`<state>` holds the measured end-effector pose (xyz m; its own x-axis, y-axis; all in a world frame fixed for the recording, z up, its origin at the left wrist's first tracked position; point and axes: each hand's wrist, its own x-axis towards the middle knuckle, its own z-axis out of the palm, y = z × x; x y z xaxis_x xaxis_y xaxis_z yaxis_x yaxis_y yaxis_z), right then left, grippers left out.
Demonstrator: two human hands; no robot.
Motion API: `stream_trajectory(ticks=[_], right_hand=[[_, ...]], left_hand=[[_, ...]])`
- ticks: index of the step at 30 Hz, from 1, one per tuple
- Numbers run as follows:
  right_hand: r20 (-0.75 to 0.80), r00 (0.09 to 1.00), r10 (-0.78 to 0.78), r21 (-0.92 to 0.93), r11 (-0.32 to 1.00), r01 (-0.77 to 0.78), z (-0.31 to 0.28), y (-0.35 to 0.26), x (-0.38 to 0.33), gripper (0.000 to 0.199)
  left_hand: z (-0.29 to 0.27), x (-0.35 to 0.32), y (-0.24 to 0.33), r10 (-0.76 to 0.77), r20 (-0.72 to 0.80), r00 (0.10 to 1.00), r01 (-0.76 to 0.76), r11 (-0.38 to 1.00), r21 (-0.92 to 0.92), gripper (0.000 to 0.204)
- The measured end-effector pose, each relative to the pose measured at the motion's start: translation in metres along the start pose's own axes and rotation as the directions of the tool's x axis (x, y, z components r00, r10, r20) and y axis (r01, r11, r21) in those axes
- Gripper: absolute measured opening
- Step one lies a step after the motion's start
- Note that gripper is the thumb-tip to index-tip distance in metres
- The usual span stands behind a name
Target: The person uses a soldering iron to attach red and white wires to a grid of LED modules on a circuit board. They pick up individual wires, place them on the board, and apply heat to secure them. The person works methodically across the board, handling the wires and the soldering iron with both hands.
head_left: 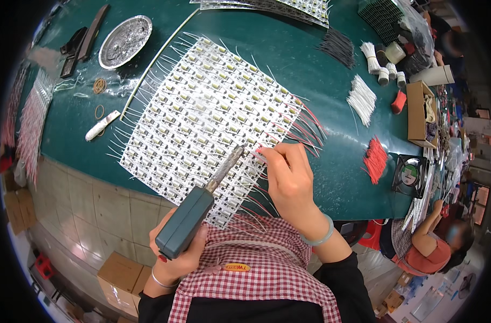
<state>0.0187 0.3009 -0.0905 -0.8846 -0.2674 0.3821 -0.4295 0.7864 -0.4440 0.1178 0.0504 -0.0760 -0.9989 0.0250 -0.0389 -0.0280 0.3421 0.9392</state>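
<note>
My left hand (pixel 189 250) is wrapped round the dark green handle of a soldering gun (pixel 187 220). Its metal tip reaches up and right onto a white circuit board panel (pixel 202 102) covered in small components. Close to that tip, my right hand (pixel 292 177) is pinched on a thin red wire (pixel 260 149) at the panel's surface. White wires stick out along the panel's left edge, and red wires (pixel 307 121) along its right edge. The panel lies tilted on the green table, its near corner at the checked apron.
Bundles of red (pixel 375 160), white (pixel 361 99) and black wires (pixel 337 47) lie on the right. A small fan (pixel 410 173) stands near the table's right edge. Upper left are a foil-like metal dish (pixel 125 42) and a white-wrapped tool (pixel 102 126). A co-worker (pixel 428 242) sits at right.
</note>
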Motion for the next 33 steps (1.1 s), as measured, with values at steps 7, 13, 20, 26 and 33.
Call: stream_trajectory(ticks=[7, 13, 20, 26, 33], right_hand=[[-0.023, 0.999, -0.022, 0.055, 0.998, 0.023, 0.005, -0.014, -0.011, 0.026], [0.013, 1.000, -0.019, 0.072, 0.997, 0.018, 0.009, -0.017, -0.020, 0.029], [0.045, 0.999, -0.003, 0.056, 0.998, 0.001, 0.008, -0.021, -0.022, 0.032], [0.072, 0.997, 0.000, 0.046, 0.999, -0.003, 0.007, -0.022, -0.023, 0.032], [0.075, 0.997, 0.002, 0.010, 1.000, -0.002, 0.008, -0.023, -0.025, 0.033]], left_hand=[[-0.003, -0.010, 0.000, -0.041, -0.027, 0.999, 0.040, 0.999, -0.026, 0.026], [-0.006, -0.014, 0.003, -0.046, 0.010, 0.999, 0.046, 0.999, -0.005, 0.026], [-0.007, -0.020, -0.001, -0.074, 0.033, 0.997, 0.075, 0.997, -0.013, 0.028], [-0.008, -0.019, 0.002, -0.074, 0.058, 0.996, 0.074, 0.997, -0.001, 0.028], [-0.006, -0.017, 0.003, -0.097, 0.082, 0.992, 0.096, 0.995, 0.010, 0.027]])
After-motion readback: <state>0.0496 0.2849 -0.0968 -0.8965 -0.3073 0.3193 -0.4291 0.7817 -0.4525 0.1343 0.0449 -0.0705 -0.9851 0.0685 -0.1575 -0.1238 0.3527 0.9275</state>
